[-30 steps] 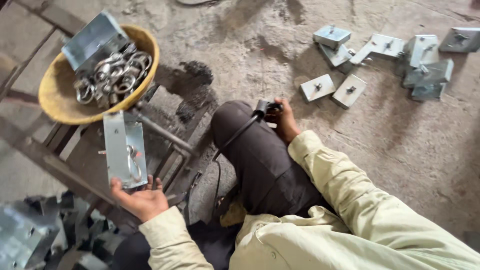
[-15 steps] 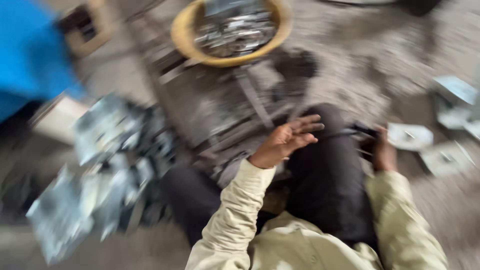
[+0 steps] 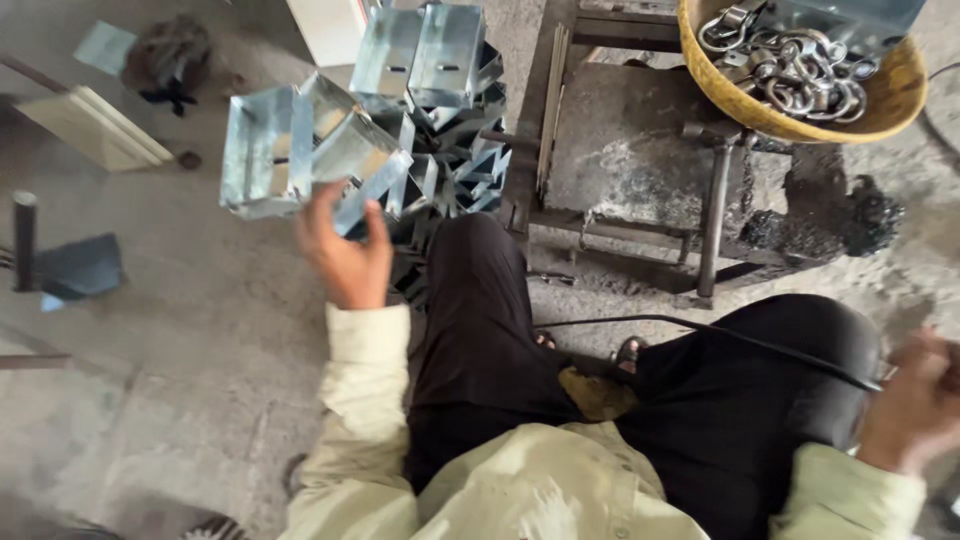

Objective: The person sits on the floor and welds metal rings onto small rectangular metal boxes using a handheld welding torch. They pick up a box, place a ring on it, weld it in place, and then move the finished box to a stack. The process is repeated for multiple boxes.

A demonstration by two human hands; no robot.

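From the head view, the left hand (image 3: 345, 262) is up in the left centre of the frame, fingers spread and reaching into a pile of shiny metal brackets (image 3: 420, 120). Its fingertips touch the underside of one bracket (image 3: 362, 165) at the near edge of the pile; the fingers curl toward it, but whether they have closed on it I cannot tell. A second bracket (image 3: 265, 150) sits just left of that one, tilted, at the pile's left end. The pile fills the upper middle of the frame, the pieces heaped at all angles.

The right hand (image 3: 915, 405) is at the far right edge, lower down, blurred. A black cable (image 3: 700, 328) runs across the dark trousers toward it and ends right at the hand; the blur hides whether the fingers are clenched round anything.

In the upper right corner a yellow bowl (image 3: 800, 122) holds a tangle of metal rings (image 3: 790, 65) and a folded metal piece. It rests on a rusty steel stand (image 3: 640, 190), which stands just right of the pile.

In the upper left, on the concrete floor (image 3: 180, 360), lie a pale board (image 3: 95, 130) and a dark rag (image 3: 165, 55), well apart from the hand.
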